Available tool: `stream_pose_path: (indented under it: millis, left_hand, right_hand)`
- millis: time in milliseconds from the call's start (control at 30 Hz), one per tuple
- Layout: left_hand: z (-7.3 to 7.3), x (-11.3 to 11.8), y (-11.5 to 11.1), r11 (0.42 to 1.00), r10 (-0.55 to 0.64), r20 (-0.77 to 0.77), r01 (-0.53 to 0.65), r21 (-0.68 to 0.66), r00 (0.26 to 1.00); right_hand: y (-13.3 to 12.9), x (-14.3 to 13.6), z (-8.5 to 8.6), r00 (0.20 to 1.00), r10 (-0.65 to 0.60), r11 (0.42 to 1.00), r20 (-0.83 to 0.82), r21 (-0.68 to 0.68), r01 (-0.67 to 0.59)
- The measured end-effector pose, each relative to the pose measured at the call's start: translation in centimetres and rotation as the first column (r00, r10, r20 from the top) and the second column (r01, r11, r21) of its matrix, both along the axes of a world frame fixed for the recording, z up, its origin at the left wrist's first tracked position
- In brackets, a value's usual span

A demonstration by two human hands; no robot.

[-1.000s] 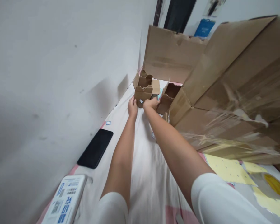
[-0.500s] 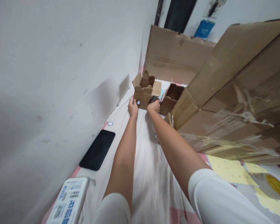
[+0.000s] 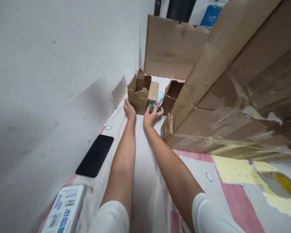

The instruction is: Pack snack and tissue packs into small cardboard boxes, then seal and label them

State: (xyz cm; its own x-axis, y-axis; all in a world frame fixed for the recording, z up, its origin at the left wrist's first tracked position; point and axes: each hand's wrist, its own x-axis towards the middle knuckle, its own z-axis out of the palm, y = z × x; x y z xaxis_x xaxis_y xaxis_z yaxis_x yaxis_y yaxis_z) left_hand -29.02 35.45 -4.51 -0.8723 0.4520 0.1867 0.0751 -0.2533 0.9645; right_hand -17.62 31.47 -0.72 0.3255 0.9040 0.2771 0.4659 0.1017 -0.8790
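Note:
A small open-topped cardboard box (image 3: 138, 103) stands on the pale bedding beside the wall. My left hand (image 3: 129, 110) is closed round its lower left corner. My right hand (image 3: 152, 116) is at the box's right side, fingers bent and apart, beside a flap (image 3: 153, 90) that sticks out. Next to those fingers are a dark, glossy item (image 3: 150, 104), partly covered, and a light-blue printed piece (image 3: 160, 96). Another small open cardboard box (image 3: 169, 103) stands just to the right, its inside in shadow.
A large taped carton (image 3: 223, 123) fills the right side. Behind the small boxes rises a cardboard panel (image 3: 173, 48). Along the wall (image 3: 50, 81) lie a black phone (image 3: 95, 156) and a white printed case (image 3: 64, 208). Yellow sheets (image 3: 237, 170) and a tape roll (image 3: 285, 184) lie right.
The small box and both hands have shifted left in view. My right hand's fingers have spread from a closed pose at the box's right side. The large carton takes up more of the view.

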Motion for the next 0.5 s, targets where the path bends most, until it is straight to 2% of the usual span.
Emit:
stream_pose_path:
  millis: [133,267,500]
  left_hand:
    - [0.0,-0.3,0.1,1.0,-0.022,0.019,0.023,-0.018,1.0]
    - [-0.2,-0.8,0.1,0.997,-0.067,0.053,0.069,-0.035,0.996]
    - [-0.4,-1.8,0.3,0.981,-0.196,0.053,0.195,0.013,0.979]
  right_hand:
    - [1.2,0.4,-1.0,0.989,-0.067,0.997,-0.131,0.018,0.07]
    - [2.0,0.1,-1.2,0.961,-0.144,0.989,-0.235,-0.015,0.144]
    - [1.6,0.6,-0.3,0.938,-0.107,0.994,-0.33,-0.007,0.11]
